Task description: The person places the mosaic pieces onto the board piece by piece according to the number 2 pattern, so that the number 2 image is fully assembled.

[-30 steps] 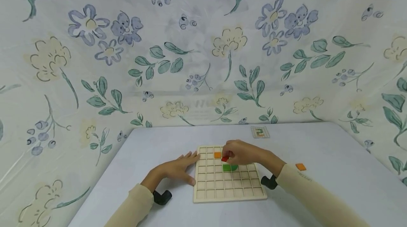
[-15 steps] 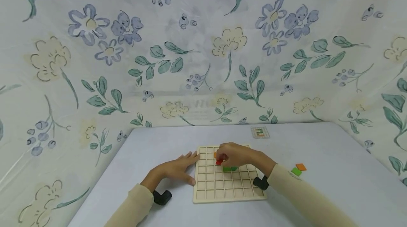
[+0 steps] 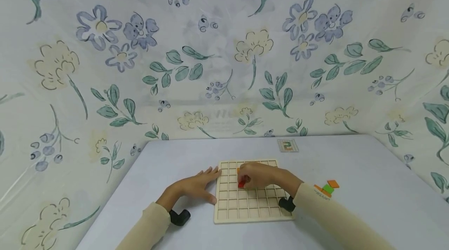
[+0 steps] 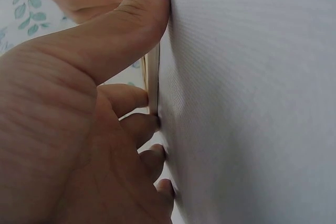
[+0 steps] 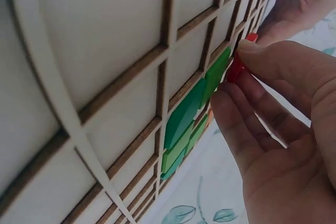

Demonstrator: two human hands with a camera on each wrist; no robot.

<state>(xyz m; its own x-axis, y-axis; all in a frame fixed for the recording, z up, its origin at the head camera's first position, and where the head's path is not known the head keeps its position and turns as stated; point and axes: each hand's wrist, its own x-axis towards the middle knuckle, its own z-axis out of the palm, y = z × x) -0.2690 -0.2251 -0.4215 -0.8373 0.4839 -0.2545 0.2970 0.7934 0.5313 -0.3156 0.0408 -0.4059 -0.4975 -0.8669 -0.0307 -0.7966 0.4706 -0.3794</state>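
The right hand (image 3: pixel 257 174) pinched a red tile (image 5: pixel 237 69) between thumb and fingers, under its fingertips and over the board (image 3: pixel 252 215); whether the tile touched the wood, or which way any long axis ran, could not be told. Green tiles (image 5: pixel 185 116) lay in cells just beside those fingertips, toward the wrist, and an orange tile (image 3: pixel 238 170) just beyond the knuckles. Leftward, the left hand (image 3: pixel 195 185), farther from the red tile, had its fingers spread, touching the board's edge. Rightward, loose tiles (image 3: pixel 328 189) lay beside the sleeve (image 3: pixel 329 207).
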